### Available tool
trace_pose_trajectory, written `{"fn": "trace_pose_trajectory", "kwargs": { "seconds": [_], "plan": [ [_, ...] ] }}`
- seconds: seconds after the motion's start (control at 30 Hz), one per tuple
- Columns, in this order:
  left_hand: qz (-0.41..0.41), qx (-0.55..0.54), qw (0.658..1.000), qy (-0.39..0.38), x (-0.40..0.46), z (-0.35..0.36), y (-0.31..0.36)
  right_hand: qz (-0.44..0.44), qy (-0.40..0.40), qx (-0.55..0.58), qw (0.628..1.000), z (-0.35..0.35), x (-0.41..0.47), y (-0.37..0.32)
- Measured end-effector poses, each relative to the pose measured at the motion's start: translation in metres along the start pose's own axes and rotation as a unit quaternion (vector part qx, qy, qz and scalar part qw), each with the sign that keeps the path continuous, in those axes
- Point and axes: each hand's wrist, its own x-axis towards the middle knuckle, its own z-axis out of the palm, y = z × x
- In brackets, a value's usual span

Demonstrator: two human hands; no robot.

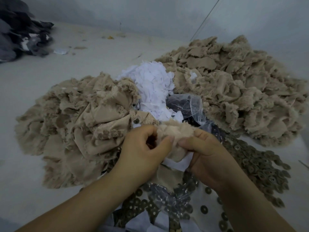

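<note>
Both hands hold one small beige fabric scrap (173, 133) at the lower centre of the head view. My left hand (143, 153) pinches its left side with curled fingers and thumb. My right hand (205, 151) grips its right side, with a white piece (178, 164) underneath the scrap. What lies inside my left palm is hidden.
A beige scrap heap (78, 128) lies at left and a larger beige heap (234, 94) at right. White scraps (152, 91) and a clear plastic bag (189, 104) sit between them. Several brown metal rings (260, 166) spread at lower right. Dark cloth (18, 30) is piled far left.
</note>
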Motion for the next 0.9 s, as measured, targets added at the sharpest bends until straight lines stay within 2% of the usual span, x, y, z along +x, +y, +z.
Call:
{"fn": "trace_pose_trajectory", "kwargs": {
  "seconds": [0.17, 0.33, 0.43, 0.53, 0.63, 0.8, 0.9],
  "plan": [
    [0.038, 0.032, 0.998, -0.029, -0.009, 0.004, -0.003, 0.040, 0.014, -0.035, 0.999, -0.001, -0.001, 0.002],
    [-0.011, -0.007, 0.998, -0.062, -0.007, 0.002, -0.001, 0.050, 0.021, -0.007, 0.998, -0.003, 0.002, 0.007],
    [-0.024, -0.028, 0.999, -0.033, -0.003, 0.005, 0.000, 0.048, 0.010, -0.010, 0.999, -0.001, 0.002, 0.007],
    [-0.083, -0.101, 0.991, 0.005, 0.000, 0.007, -0.008, 0.050, 0.014, 0.005, 0.999, -0.001, 0.001, 0.006],
    [-0.100, -0.141, 0.985, 0.027, -0.003, 0.006, -0.013, 0.073, 0.022, 0.021, 0.997, -0.002, 0.002, 0.006],
    [-0.066, -0.124, 0.990, 0.019, -0.006, 0.008, -0.013, 0.077, 0.049, 0.012, 0.996, 0.000, 0.002, 0.005],
    [-0.034, -0.108, 0.994, -0.001, -0.007, 0.007, -0.009, 0.059, 0.027, -0.007, 0.998, 0.001, -0.001, 0.005]
  ]
}}
